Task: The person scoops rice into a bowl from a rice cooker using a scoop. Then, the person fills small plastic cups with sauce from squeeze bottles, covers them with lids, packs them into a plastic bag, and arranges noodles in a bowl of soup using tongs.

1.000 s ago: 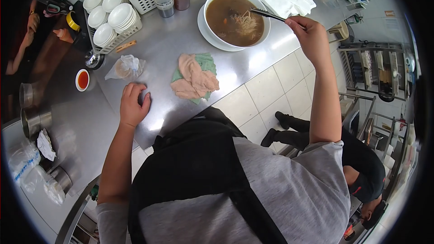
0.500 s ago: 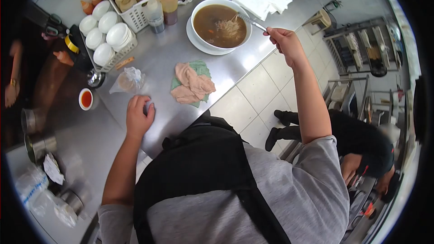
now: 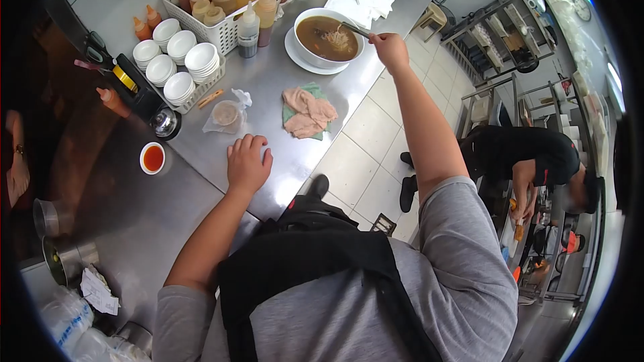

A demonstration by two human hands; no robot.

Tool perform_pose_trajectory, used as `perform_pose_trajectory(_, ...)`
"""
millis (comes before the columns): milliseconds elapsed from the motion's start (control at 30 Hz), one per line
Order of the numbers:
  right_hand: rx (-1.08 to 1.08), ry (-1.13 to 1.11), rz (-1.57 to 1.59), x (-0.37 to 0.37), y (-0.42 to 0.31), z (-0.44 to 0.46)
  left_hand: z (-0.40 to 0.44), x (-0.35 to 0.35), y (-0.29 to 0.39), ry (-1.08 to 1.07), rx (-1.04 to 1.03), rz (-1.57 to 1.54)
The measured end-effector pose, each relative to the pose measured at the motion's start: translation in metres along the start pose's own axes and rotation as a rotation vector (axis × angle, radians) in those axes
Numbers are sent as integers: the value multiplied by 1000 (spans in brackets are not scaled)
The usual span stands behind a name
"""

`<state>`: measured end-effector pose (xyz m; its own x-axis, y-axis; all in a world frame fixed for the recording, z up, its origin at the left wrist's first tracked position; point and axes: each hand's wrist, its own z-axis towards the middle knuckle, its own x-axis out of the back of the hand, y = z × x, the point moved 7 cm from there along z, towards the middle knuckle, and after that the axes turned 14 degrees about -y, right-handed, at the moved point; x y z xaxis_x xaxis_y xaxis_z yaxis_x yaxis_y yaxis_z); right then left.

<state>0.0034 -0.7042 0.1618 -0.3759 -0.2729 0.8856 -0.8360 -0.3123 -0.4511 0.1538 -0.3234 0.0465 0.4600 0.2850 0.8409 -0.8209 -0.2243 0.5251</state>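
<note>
My right hand (image 3: 390,51) grips the handle of a metal fork (image 3: 355,29), its far end over a white bowl (image 3: 355,57) of brown broth. Pale shredded strands (image 3: 337,41) float near the fork. The bowl stands on a white plate (image 3: 293,54). My left hand (image 3: 248,166) rests on the steel counter with thumb and fingers apart, holding nothing that I can see. Just beyond it are a clear plastic bag with a small tub (image 3: 225,114) and a pink cloth (image 3: 309,111) lying on a green cloth (image 3: 320,92).
Stacked white small bowls (image 3: 180,87) fill a basket beside a crate of sauce bottles (image 3: 228,0). A cup of red sauce (image 3: 153,158) sits left of my left hand. White napkins (image 3: 360,0) lie past the bowl. A person in black (image 3: 523,151) bends over equipment behind me, at right.
My head view has shifted, so the counter appears farther right and more of the kitchen shows. My right hand keeps hold of the fork at the bowl; my left stays on the counter.
</note>
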Motion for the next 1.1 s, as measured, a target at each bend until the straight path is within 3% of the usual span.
perform_pose_trajectory(133, -78, -10, -128, -14, -23, -21, 0, -3, -1, -38, 6, -3)
perform_pose_trajectory(367, -25, -23, -361, -11, -36, -25, 3, -2, 0, -47, 8, 14)
perform_pose_trajectory(467, 70, 31, -375, -8, -44, -28, 4, -1, 0, -46, 7, 22)
perform_pose_trajectory(733, 39, 18, -141, -12, -20, -19, 4, -1, -2, -49, 22, 14)
perform_pose_trajectory(800, 75, -50, 302, -15, -10, -23, 4, -2, -2, -45, 16, 18)
perform_pose_trajectory(867, 136, -22, 416, -7, -20, -37, 4, -3, -3, -66, 31, 17)
perform_pose_trajectory(967, 9, -244, 976, -6, -30, -69, 3, -3, -2, -64, 19, 32)
perform_pose_trajectory(1100, 47, -460, 1382, 8, -44, -110, 2, -1, 1, -24, -22, 26)
